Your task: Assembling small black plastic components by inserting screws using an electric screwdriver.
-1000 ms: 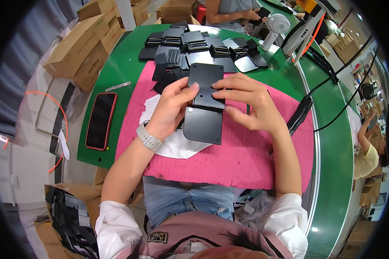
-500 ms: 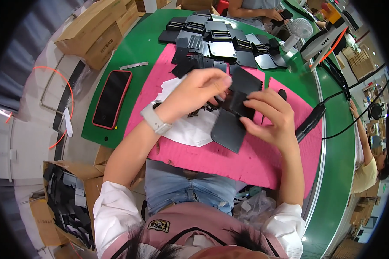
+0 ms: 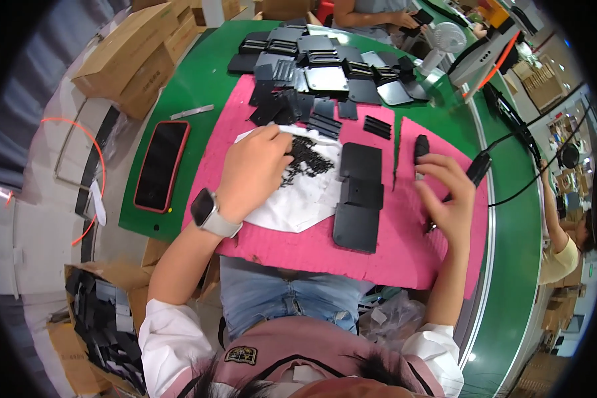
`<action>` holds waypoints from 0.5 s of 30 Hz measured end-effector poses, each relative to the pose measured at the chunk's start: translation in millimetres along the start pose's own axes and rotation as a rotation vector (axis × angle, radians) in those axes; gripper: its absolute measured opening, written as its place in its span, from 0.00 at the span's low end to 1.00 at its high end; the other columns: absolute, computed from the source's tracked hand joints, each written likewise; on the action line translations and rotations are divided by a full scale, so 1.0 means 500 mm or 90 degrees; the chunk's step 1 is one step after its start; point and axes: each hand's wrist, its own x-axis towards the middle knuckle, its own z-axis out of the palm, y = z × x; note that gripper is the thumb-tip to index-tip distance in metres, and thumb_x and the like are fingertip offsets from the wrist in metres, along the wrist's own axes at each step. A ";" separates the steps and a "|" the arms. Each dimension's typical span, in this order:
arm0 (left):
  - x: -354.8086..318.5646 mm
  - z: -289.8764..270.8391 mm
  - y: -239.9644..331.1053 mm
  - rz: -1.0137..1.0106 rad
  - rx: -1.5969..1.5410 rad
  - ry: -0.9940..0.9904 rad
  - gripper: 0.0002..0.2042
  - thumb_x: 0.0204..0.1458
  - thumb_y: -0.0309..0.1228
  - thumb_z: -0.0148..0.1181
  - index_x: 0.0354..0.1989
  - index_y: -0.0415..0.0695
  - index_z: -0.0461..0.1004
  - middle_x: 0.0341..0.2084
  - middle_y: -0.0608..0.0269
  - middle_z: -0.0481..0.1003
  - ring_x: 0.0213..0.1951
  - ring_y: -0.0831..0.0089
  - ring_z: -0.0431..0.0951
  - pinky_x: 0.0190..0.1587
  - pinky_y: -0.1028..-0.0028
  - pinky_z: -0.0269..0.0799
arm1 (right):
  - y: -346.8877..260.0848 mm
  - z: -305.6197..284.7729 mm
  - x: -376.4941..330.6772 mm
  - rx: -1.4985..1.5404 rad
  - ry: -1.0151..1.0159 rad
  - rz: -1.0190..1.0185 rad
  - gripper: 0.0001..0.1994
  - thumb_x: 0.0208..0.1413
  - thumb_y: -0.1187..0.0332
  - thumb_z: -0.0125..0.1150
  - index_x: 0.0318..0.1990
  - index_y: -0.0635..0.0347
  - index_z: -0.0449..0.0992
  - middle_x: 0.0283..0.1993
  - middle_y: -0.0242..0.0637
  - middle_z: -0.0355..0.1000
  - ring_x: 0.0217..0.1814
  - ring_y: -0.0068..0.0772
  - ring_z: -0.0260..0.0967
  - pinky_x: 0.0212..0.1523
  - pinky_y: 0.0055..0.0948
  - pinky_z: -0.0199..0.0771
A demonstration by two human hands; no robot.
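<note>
A black hinged plate assembly [image 3: 359, 197] lies flat on the pink mat [image 3: 298, 257], with neither hand on it. To its left, a heap of small black screws [image 3: 306, 161] rests on a white cloth [image 3: 292, 211]. My left hand [image 3: 255, 169] is at the heap's left edge, its fingers curled together; whatever they pinch is hidden. My right hand [image 3: 450, 192] hovers at the mat's right side, thumb and fingers apart, over a corded black electric screwdriver [image 3: 477, 169]. The hand covers much of the tool. A small black object [image 3: 421, 147] lies just beyond those fingers.
Stacked black plate assemblies [image 3: 325, 78] cover the far table, with loose slotted parts [image 3: 377, 126] nearer. A phone [image 3: 162, 166] lies left, a white fan [image 3: 448, 38] stands far right. A carton of black parts [image 3: 106, 325] sits lower left. Other people work beyond.
The plate assembly that both hands were handling now lies on the mat. My left hand has moved left to the screws; my right hand has moved right to the screwdriver. The view has shifted slightly.
</note>
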 end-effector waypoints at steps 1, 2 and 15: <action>-0.003 -0.001 -0.001 0.000 -0.021 0.025 0.06 0.44 0.25 0.62 0.28 0.38 0.72 0.26 0.56 0.69 0.32 0.56 0.73 0.33 0.63 0.68 | 0.019 -0.019 -0.008 -0.005 0.067 0.048 0.10 0.42 0.76 0.64 0.36 0.63 0.78 0.37 0.39 0.74 0.38 0.34 0.73 0.38 0.27 0.71; -0.005 -0.002 -0.001 0.000 -0.042 0.049 0.05 0.44 0.24 0.61 0.28 0.37 0.73 0.25 0.56 0.70 0.31 0.56 0.73 0.32 0.63 0.68 | 0.043 -0.036 -0.019 -0.034 0.151 0.123 0.08 0.45 0.75 0.63 0.36 0.63 0.78 0.34 0.38 0.74 0.35 0.31 0.73 0.36 0.25 0.70; -0.008 -0.007 -0.006 0.034 -0.074 0.157 0.04 0.45 0.22 0.61 0.30 0.36 0.77 0.24 0.56 0.74 0.24 0.62 0.75 0.26 0.70 0.69 | 0.200 -0.063 -0.032 -0.200 0.129 0.455 0.27 0.48 0.48 0.59 0.40 0.69 0.75 0.27 0.47 0.74 0.30 0.42 0.75 0.30 0.35 0.72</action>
